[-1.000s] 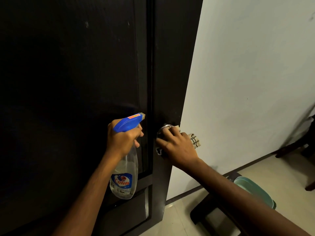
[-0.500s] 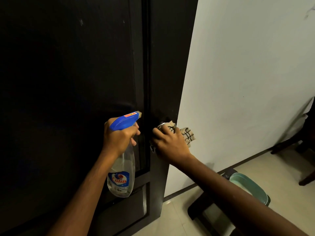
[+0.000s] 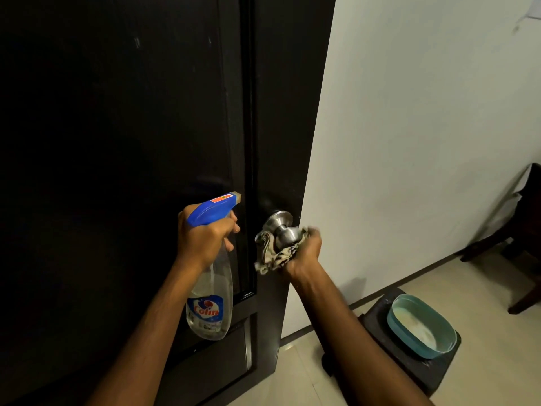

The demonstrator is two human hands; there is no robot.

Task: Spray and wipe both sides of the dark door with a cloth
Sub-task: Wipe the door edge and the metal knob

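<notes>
- My left hand [image 3: 205,241] is curled round the neck and trigger of the clear plastic spray bottle with the blue trigger head [image 3: 209,312]. The nozzle points at the door just left of my right hand. I judge it's parked there so I can spray without regripping.
- My right hand [image 3: 304,250] grips the crumpled checked beige cloth [image 3: 270,257], cupping the round brushed-steel door knob [image 3: 282,230] from below. The hand is blurred, so this is probably a rub on the knob.
- The tall dark glossy panelled door [image 3: 117,142] fills everything left of and above both hands. Its free edge runs just beside my right hand.
- Surface: a few faint pale marks high above my left hand. I can't tell wet from dry.
- The door's other side is not visible, so I judge the task only partly done.
- Room: plain white wall [image 3: 424,112] right of my right hand.
- Below my right forearm, a teal oval plastic tub [image 3: 390,316] sits on a black stool [image 3: 415,373] on the pale tiled floor [image 3: 483,361].
- Dark wooden furniture legs [image 3: 524,230] stand well right of my right hand.
</notes>
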